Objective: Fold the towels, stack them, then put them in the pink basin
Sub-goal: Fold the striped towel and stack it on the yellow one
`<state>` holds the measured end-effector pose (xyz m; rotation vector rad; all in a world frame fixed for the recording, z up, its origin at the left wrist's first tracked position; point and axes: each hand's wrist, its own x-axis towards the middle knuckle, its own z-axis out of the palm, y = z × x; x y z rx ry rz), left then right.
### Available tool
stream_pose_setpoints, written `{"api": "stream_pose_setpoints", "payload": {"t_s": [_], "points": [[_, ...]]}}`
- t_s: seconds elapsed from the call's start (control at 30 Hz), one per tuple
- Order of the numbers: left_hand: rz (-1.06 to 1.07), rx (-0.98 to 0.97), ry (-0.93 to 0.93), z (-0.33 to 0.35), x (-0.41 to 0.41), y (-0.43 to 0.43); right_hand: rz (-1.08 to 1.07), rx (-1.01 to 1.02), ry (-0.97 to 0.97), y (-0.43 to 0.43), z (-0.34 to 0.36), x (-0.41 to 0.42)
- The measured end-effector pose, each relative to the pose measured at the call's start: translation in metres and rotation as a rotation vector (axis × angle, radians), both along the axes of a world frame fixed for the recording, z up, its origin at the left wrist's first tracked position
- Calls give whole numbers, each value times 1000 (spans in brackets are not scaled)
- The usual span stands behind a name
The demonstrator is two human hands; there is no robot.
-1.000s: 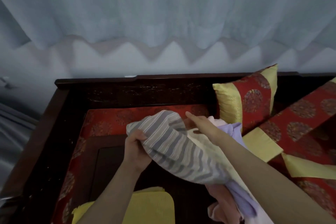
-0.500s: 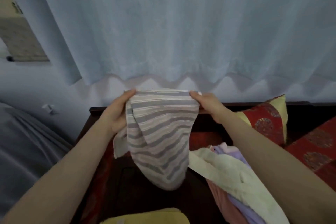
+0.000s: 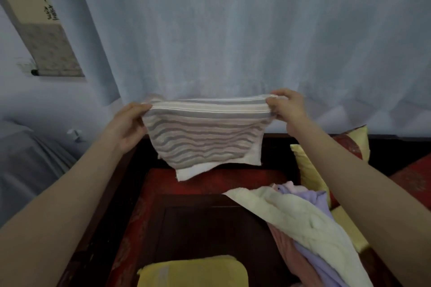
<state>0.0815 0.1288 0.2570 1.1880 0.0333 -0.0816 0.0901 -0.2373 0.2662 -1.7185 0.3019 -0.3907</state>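
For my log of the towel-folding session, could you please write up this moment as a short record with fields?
held item: striped towel, stretched in the air, two layers showing at its lower edge
left hand: pinches the towel's upper left corner
right hand: pinches its upper right corner
waiting: pile of loose cream, lilac and pink towels, lower right
set down: yellow towel, flat, bottom centre
pink basin: not in view
background: pale curtain; red and yellow cushion at right
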Motion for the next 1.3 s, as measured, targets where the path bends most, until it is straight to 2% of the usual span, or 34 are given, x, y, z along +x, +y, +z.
{"api": "stream_pose_setpoints", "payload": {"t_s": [0.13,0.27,0.37,0.47,0.6,0.67,0.73,0.8,0.93,1.1,1.3], "points": [[-232,38,168,-30,-41,13,194,45,160,1,-26,-47],[-280,144,250,-98,-100,32,378,22,210,0,-91,-114],[-288,249,402,-160,-149,50,444,-63,308,4,-156,-163],[-369,430,583,-211,-187,61,456,-219,460,8,-223,-205],[-743,847,734,-245,-206,69,584,-371,759,16,-274,-243],[-795,930,782,-252,-201,67,680,-462,876,15,-287,-242],[-696,965,793,-258,-186,65,735,-555,904,14,-292,-229],[-497,954,767,-262,-162,61,688,-619,848,17,-296,-205],[-169,1070,490,-281,-101,54,542,-758,652,30,-300,-134],[-207,1359,234,-321,-41,47,498,-974,530,51,-312,-56],[-268,1542,234,-344,-20,39,527,-1178,541,59,-335,-25]]}}
